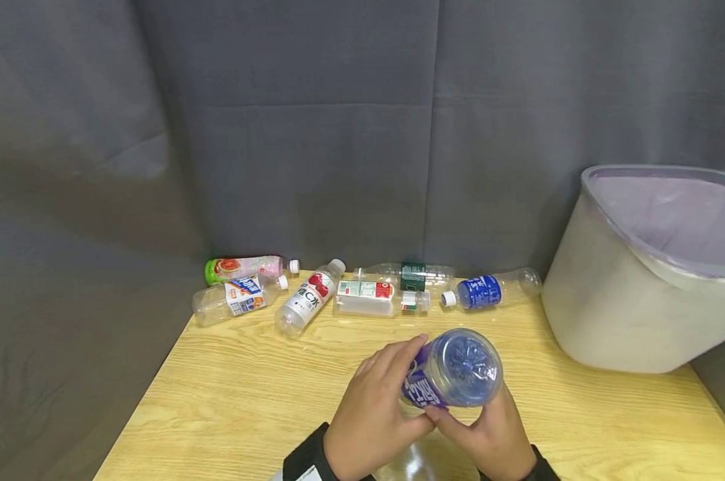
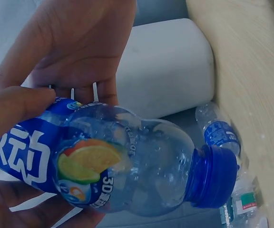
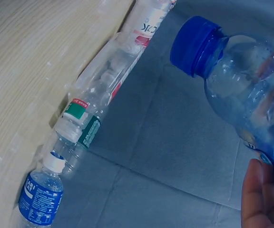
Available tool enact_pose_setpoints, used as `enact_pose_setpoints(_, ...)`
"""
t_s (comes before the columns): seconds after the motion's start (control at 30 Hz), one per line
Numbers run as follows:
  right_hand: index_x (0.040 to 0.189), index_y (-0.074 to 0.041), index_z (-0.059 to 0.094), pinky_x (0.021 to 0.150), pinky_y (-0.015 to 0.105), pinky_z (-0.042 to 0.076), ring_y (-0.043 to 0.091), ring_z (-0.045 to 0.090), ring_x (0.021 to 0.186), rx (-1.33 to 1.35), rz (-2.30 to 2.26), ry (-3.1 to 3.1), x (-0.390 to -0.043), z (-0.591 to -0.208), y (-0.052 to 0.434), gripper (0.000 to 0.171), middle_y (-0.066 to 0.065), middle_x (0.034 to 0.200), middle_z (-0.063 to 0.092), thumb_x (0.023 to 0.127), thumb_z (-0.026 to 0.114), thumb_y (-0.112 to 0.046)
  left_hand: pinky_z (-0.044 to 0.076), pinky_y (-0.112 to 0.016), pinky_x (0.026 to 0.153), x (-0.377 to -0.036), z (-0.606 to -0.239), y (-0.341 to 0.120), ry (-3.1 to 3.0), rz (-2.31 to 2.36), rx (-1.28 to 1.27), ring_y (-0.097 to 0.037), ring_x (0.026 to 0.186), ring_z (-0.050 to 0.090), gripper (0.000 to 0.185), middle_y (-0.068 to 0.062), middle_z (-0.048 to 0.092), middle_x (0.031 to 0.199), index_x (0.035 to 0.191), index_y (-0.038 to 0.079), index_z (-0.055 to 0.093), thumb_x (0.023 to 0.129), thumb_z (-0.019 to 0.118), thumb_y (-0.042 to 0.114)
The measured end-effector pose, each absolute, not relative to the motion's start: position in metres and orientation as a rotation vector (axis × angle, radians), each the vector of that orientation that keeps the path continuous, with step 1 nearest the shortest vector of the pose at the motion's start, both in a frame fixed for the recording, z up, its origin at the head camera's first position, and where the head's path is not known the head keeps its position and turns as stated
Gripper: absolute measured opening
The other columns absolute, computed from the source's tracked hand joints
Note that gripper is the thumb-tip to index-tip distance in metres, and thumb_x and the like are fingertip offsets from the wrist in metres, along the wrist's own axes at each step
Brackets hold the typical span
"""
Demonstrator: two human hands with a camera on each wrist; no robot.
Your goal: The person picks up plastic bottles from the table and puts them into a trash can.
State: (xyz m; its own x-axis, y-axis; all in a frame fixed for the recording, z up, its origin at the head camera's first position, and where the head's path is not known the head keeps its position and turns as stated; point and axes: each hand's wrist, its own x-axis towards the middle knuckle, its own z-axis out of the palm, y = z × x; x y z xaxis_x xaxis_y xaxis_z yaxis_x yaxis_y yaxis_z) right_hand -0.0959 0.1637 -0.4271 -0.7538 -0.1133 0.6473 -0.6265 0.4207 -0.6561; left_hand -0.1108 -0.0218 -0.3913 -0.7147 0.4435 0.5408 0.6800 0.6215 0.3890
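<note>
Left hand (image 1: 371, 407), right hand (image 1: 494, 434): fingers curled round blue-labelled bottle (image 1: 455, 371) (cap on), above wooden table (image 1: 230, 394).

The near and middle part of the worktop (image 1: 230, 401) is bare wood, so a hand can pass there freely. At the far edge a row of lying bottles (image 1: 362, 294) blocks the way to the curtain (image 1: 314, 133). On the right the tall bin (image 1: 645, 280) closes that side.
</note>
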Motion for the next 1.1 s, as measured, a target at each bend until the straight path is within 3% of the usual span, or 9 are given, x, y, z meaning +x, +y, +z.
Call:
enact_pose_setpoints(0.13,0.144,-0.003,0.040,0.103,0.012,0.041,0.002,0.055,0.120,0.607,1.290,-2.158,-0.098,-0.423,0.166,0.093,0.009,0.127,0.059,0.063,0.086,0.000,0.049,-0.041,0.103,-0.114,-0.389,-0.027,-2.489,-0.833,-0.902,-0.016,0.125,0.057,0.097,0.000,0.056,0.138,0.151,0.020,0.037,0.071,0.086,0.042)
enact_pose_setpoints(0.3,0.142,0.001,0.042,0.101,0.012,0.043,0.003,0.058,0.118,0.596,1.292,-2.089,-0.104,-0.412,0.181,0.090,0.004,0.128,0.060,0.062,0.084,0.006,0.044,-0.049,0.108,-0.123,-0.385,-0.041,-2.562,-0.824,-0.901,-0.021,0.137,0.047,0.101,0.000,0.049,0.145,0.154,0.025,0.031,0.072,0.087,0.043)
enact_pose_setpoints(0.43,0.141,0.004,0.042,0.100,0.011,0.044,0.002,0.058,0.120,0.536,1.298,-2.050,-0.106,-0.396,0.199,0.092,-0.006,0.132,0.059,0.059,0.082,0.014,0.041,-0.056,0.109,-0.136,-0.386,-0.054,-2.588,-0.783,-0.838,-0.027,0.143,0.041,0.101,-0.004,0.046,0.148,0.154,0.022,0.033,0.071,0.089,0.038)
enact_pose_setpoints(0.6,0.136,0.009,0.046,0.100,0.010,0.044,0.000,0.059,0.118,0.482,1.230,-2.013,-0.107,-0.374,0.225,0.086,-0.012,0.130,0.060,0.056,0.079,0.019,0.042,-0.057,0.107,-0.162,-0.395,-0.074,-2.575,-0.749,-0.720,-0.028,0.138,0.044,0.093,-0.007,0.049,0.144,0.149,0.017,0.040,0.071,0.089,0.031)
enact_pose_setpoints(0.87,0.135,0.017,0.040,0.098,0.014,0.049,0.013,0.061,0.118,0.478,1.246,-1.817,-0.107,-0.339,0.263,0.079,0.004,0.131,0.061,0.063,0.071,0.021,0.041,-0.053,0.109,-0.230,-0.441,-0.111,-2.548,-0.807,-0.546,-0.035,0.133,0.048,0.073,-0.015,0.051,0.139,0.140,0.012,0.052,0.076,0.086,0.021)
enact_pose_setpoints(1.1,0.135,0.015,0.040,0.102,0.020,0.049,0.021,0.061,0.121,0.555,1.430,-1.585,-0.105,-0.313,0.277,0.075,0.015,0.131,0.061,0.067,0.074,0.017,0.038,-0.064,0.103,-0.261,-0.473,-0.147,-2.712,-0.750,-0.326,-0.044,0.139,0.038,0.081,-0.023,0.045,0.145,0.145,0.007,0.047,0.076,0.085,0.027)
